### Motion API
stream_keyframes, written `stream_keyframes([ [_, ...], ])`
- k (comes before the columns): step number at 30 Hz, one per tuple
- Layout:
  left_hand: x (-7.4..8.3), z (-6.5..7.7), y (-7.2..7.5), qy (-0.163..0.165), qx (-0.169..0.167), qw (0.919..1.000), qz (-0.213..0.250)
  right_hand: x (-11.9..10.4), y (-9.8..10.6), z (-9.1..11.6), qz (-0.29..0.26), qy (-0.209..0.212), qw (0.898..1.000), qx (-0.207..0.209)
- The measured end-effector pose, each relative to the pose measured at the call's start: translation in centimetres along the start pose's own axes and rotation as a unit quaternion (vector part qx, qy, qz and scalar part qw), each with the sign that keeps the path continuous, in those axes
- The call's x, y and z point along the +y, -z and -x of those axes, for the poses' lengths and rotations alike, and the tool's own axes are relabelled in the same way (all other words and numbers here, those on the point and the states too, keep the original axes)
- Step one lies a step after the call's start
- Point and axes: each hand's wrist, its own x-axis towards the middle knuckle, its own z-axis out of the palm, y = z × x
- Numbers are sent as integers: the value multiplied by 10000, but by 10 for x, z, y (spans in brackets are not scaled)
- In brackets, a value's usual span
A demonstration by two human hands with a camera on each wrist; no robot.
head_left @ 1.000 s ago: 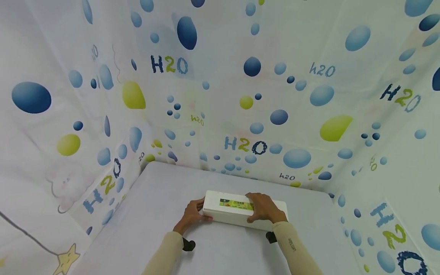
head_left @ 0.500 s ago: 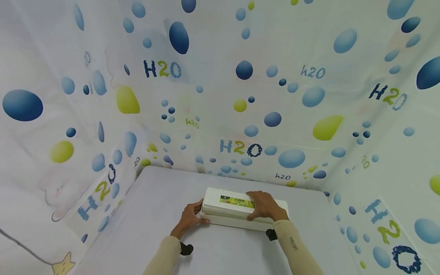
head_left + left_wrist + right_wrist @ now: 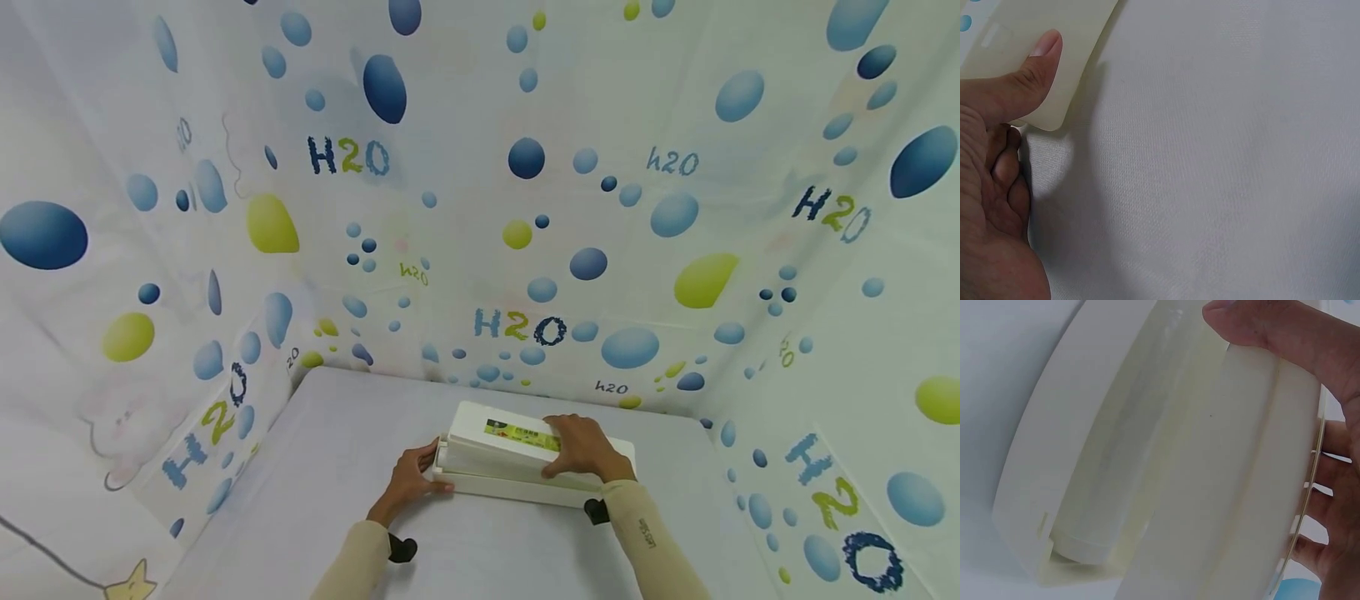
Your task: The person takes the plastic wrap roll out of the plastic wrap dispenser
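A long white box with a roll inside lies on the table, its lid raised and tilted above the base. The lid bears a green and yellow label. My right hand grips the lid across its width, thumb on the near side and fingers on the far side. At the left end, my left hand holds the base, with the thumb laid on its wall in the left wrist view. Through the gap in the right wrist view, a pale translucent roll resembling cling film rests in the base.
A pale cloth covers the table. White curtains printed with blue and green dots and "H2O" rise at the back and both sides. Black wrist mounts sit under both forearms.
The lid, on the base a second ago, has been lifted by the right hand, most at its left end, opening a gap. The left hand stays at the base's left end.
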Motion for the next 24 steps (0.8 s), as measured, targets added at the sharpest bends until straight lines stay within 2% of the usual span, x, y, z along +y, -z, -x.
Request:
stream_keyframes([
  [5,-4,-2,1,4,-64,9998,173,4,2,3,-25,-138,9999,53],
  [13,-4,0,1,-186,-126,9996,147,11,9,7,85,-208,9996,140],
  [20,-11,-3,0,7,-74,9998,160,14,15,8,115,-210,9995,220],
  [24,-10,-3,0,-65,-61,9997,215,14,20,11,130,-267,9992,260],
])
